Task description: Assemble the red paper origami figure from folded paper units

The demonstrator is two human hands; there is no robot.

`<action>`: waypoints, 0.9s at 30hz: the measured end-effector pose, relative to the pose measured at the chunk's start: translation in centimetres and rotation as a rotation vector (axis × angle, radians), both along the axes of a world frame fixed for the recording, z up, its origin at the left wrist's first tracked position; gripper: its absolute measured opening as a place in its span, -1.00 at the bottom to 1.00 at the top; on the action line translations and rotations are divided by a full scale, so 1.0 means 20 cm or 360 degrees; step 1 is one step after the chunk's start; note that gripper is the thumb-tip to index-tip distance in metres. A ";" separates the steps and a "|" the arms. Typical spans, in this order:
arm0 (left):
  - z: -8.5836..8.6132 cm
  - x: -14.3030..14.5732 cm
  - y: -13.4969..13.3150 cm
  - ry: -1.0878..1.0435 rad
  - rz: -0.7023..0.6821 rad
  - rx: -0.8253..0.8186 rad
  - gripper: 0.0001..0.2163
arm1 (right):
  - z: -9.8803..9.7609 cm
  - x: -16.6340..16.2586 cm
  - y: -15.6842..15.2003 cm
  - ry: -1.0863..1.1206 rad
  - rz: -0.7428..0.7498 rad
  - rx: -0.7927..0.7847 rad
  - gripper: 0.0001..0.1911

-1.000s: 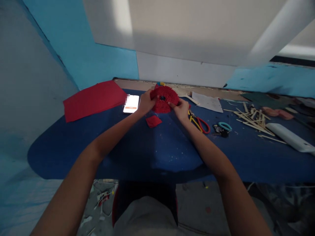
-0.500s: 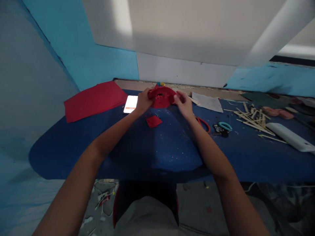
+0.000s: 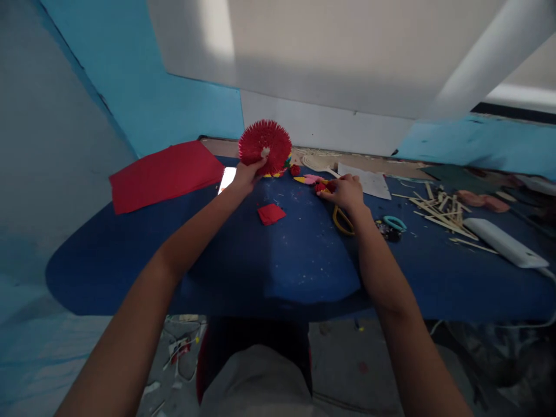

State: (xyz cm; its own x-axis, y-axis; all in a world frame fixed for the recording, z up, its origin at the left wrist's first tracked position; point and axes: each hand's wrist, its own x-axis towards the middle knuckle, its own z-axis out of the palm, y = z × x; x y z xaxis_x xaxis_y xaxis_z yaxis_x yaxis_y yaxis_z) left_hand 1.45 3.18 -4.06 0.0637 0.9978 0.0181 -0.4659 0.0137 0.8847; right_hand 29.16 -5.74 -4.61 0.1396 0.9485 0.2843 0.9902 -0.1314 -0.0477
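A round red disc with a fringed, spiky rim and a pale centre (image 3: 270, 136) is held up on edge in my left hand (image 3: 248, 176), its thumb over the front near the middle. Yellow and green bits show at the disc's lower edge. Over to the right, my right hand (image 3: 347, 191) has its fingers closed around a small red and yellow piece (image 3: 320, 187) at the table surface. Beside that piece lies a pink and yellow petal-like shape (image 3: 311, 179), and a small red ball (image 3: 295, 170) sits further left. A yellow looped handle (image 3: 342, 222) lies below my right hand.
A blue-covered table (image 3: 304, 260) carries a folded red sheet (image 3: 165, 176), a lit phone (image 3: 226, 178) partly behind my left wrist, and a small red square (image 3: 271, 214). Rightward are white paper (image 3: 369, 182), teal-handled clippers (image 3: 394, 223), wooden sticks (image 3: 443, 208) and a white corded tool (image 3: 504, 242).
The red disc has been raised and turned to face me in my left hand. My right hand has let go of it and moved right and slightly down, onto the small red and yellow piece.
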 end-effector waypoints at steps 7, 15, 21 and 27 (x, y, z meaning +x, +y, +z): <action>-0.04 0.01 0.01 0.0054 0.0234 0.0119 -0.75 | 0.02 -0.09 -0.01 -0.0108 0.0006 -0.0100 -0.63; -0.02 0.01 0.09 0.1081 0.0582 0.0934 -0.79 | -0.03 -0.26 0.21 0.1677 0.0642 0.0446 -0.43; -0.06 0.14 0.12 0.1345 0.0446 0.1236 -0.77 | -0.10 -0.49 0.39 0.1584 0.0600 0.0637 -0.53; -0.08 0.11 0.11 0.1701 0.0236 0.1443 -0.58 | -0.19 -0.49 0.43 0.1681 0.0502 0.0695 -0.56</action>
State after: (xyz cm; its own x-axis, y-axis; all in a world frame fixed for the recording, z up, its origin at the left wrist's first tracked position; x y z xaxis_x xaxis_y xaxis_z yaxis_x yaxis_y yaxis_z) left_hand 3.58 5.32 -5.70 0.3518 0.6645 0.6593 0.4797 -0.7328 0.4827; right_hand 19.29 2.77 -8.37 0.2768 0.8342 0.4769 0.4191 0.3418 -0.8412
